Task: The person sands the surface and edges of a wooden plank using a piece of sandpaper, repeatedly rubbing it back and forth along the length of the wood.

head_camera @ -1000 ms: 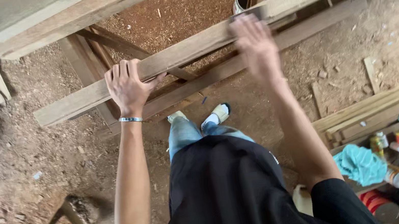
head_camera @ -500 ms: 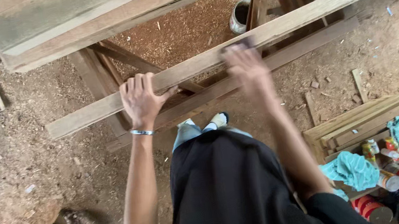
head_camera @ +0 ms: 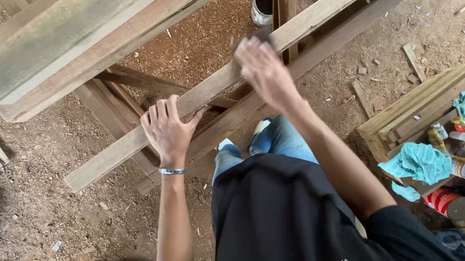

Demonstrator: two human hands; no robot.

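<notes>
Wooden plank (head_camera: 313,15) lies on a slant across the trestle frame, running from 8 o'clock up to 2 o'clock, above the sawdust floor (head_camera: 36,234). Left hand (head_camera: 168,130) rests flat on it with fingers spread, clasping nothing, while the blurred right hand (head_camera: 264,72) presses a small dark block (head_camera: 256,37) against it; a paint tin (head_camera: 261,4) stands at 12 o'clock

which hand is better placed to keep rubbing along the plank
Right. The right hand lies on the plank over a small dark block, blurred, while the left hand lies flat, bracing it.
</notes>
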